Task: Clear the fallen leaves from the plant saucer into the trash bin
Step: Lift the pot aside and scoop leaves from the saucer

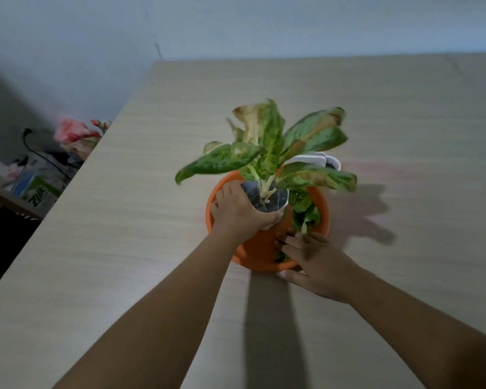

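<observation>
Clutter (37, 175) occupies the far left, below the tabletop (124, 248) edge: a printed carton, a dark cable and pink artificial flowers (73, 133), all blurred.

Moving right, the left hand (240, 209) reaches over the near-left rim of the orange saucer (257, 251). Its grip is clenched around the plant's wrapped base (267, 196), a dark and whitish cover at the foot of the stems; fingers curl around the left side and the thumb presses the near side.

The plant (267, 147) rises from that base at the centre of the saucer, with speckled green leaves spreading in all directions, several with brown, dried tips. A white object (317, 160) shows behind the foliage on the far right; its nature cannot be determined.

Fallen leaves (305, 210) lie inside the saucer on its right half, just right of the wrapped base and directly beyond the right hand's fingertips. A further green scrap (281, 256) lies at the near rim, under the fingers of that hand.

The right hand (317, 262) rests at the near-right rim. Its fingers extend into the saucer, touching or nearly touching the leaves, while the thumb lies flat on the tabletop outside the rim. The grip appears released, with the fingers spread; no leaf is seen enclosed, though motion blur limits certainty.

Shadows of the plant and forearms fall on the tabletop to the right and toward the viewer.
</observation>
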A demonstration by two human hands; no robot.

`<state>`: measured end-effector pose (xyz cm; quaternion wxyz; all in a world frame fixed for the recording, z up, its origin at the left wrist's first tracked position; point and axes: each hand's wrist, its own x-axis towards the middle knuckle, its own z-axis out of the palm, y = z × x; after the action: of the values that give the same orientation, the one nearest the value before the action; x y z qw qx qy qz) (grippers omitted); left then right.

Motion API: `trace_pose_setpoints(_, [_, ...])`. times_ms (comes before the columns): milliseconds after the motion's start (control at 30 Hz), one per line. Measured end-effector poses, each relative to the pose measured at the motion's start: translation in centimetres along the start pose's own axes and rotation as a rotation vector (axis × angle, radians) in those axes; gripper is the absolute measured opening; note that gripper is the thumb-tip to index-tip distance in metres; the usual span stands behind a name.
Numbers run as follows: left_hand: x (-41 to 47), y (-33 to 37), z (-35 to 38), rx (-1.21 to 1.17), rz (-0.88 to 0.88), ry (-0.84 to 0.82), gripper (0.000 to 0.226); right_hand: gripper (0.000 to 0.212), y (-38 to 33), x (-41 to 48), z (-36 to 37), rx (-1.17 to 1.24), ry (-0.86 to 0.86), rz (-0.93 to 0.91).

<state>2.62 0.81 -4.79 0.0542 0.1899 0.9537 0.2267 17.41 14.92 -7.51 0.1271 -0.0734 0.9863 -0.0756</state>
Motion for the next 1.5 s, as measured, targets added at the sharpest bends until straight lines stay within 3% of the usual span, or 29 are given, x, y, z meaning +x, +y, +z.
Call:
trace_pose_setpoints(200, [0.0, 0.4, -0.5, -0.002, -0.302, 0.146, 0.108, 0.065, -4.1, 0.7, 1.2, -0.007, 0.112, 0.12])
trace_pose_setpoints(333, [0.3, 0.0, -0.9, -0.014, -0.334, 0.155, 0.106, 0.063, -7.1, 1.4, 1.4, 0.026, 0.088, 0.157])
trace_pose_setpoints(433, [-0.2, -1.1, -1.5, -0.07, -0.285, 0.143, 0.099, 0.074, -7.3, 1.3, -0.1, 0.227, 0.032, 0.194])
trace_pose_setpoints(533, [-0.2, -3.0, -1.7, -0.29, -0.302, 0.133, 0.097, 0.064, -5.5, 1.6, -1.8, 0.347, 0.178, 0.269])
trace_pose_setpoints(633, [-0.1, -4.4, -1.9, -0.418, -0.35, 0.158, 0.102, 0.051, -2.7, 3.3, -2.7, 0.272, 0.277, 0.327])
trace_pose_setpoints(967, [-0.1, -6.6, -2.3, -0.522, -0.375, 0.13, 0.075, 0.057, 0.6, 14.9, -2.4, -0.026, 0.095, 0.028])
trace_pose_setpoints(1133, [0.4, -7.0, -2.4, -0.526, -0.43, 0.125, 0.099, 0.061, 3.2, 12.9, -2.0, 0.006, 0.012, 0.095])
trace_pose_setpoints(1367, [-0.2, -6.5, -2.2, -0.473, -0.339, 0.143, 0.101, 0.054, 1.8, 5.3, -1.8, 0.057, -0.007, -0.022])
trace_pose_setpoints(1500, [-0.4, -6.3, -2.0, -0.48, -0.322, 0.146, 0.1, 0.06, 3.2, 8.4, -2.9, 0.021, 0.049, 0.098])
